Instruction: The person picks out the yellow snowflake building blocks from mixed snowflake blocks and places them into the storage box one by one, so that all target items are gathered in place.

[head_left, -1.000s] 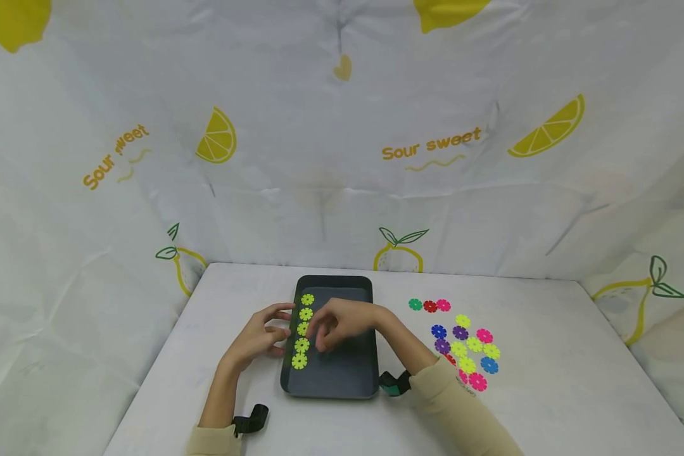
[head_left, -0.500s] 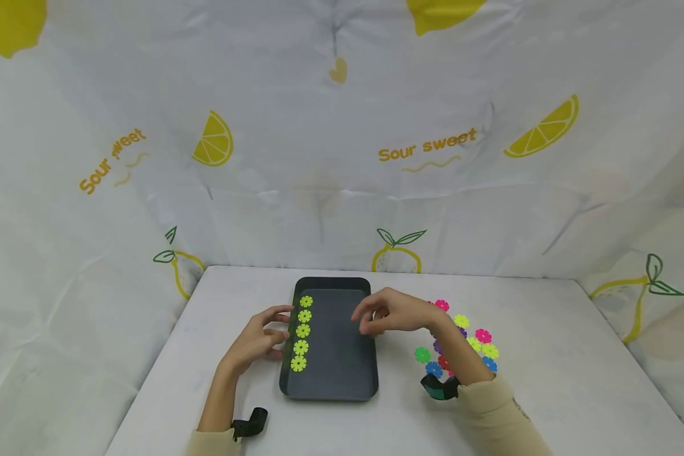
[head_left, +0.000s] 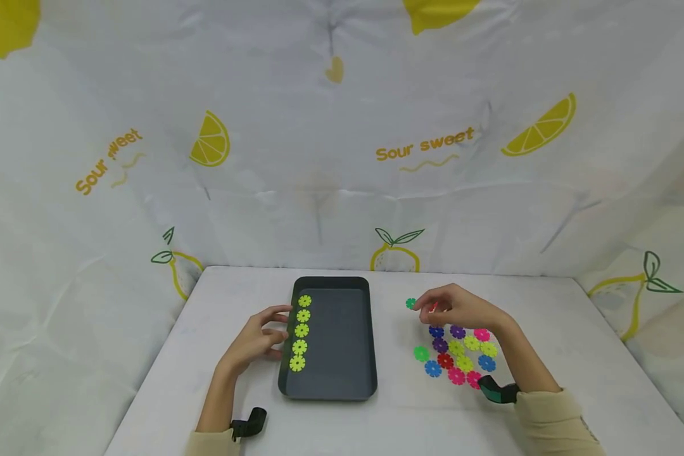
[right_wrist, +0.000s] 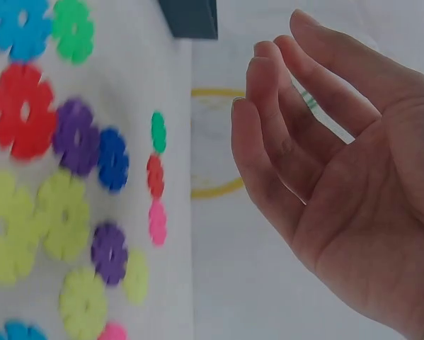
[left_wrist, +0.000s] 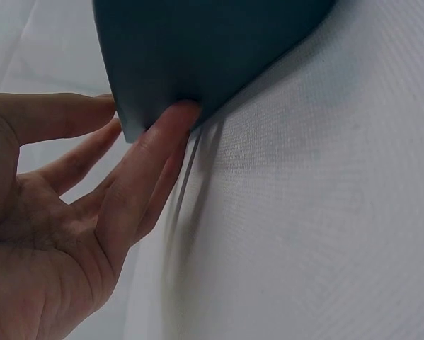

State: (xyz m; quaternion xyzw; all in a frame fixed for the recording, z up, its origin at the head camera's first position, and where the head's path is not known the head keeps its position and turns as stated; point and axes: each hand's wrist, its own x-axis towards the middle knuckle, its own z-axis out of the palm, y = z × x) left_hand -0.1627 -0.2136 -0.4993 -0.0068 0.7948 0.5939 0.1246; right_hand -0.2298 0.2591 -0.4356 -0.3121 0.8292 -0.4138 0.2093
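A dark grey tray (head_left: 342,335) lies on the white table with a column of several yellow-green flower-shaped plastic discs (head_left: 301,330) along its left side. My left hand (head_left: 253,339) is at the tray's left edge. In the left wrist view its relaxed fingertips (left_wrist: 178,117) touch the tray's outer wall. My right hand (head_left: 464,308) hovers above the far part of a loose group of coloured discs (head_left: 456,348). In the right wrist view the right hand's fingers (right_wrist: 268,92) are loosely bent, with nothing between them. A green disc (head_left: 411,303) shows just left of its fingertips; a red disc (head_left: 432,307) is partly hidden behind them.
Yellow, purple, blue, pink, red and green discs lie flat to the tray's right. A lemon-printed cloth (head_left: 342,209) hangs behind the table's back edge. Each wrist wears a black camera, the left camera (head_left: 249,423) lying near the table's front.
My right hand has withdrawn from the tray and moved right, over the loose discs. The yellow-green column stays in the tray. My left hand has stayed at the tray's edge.
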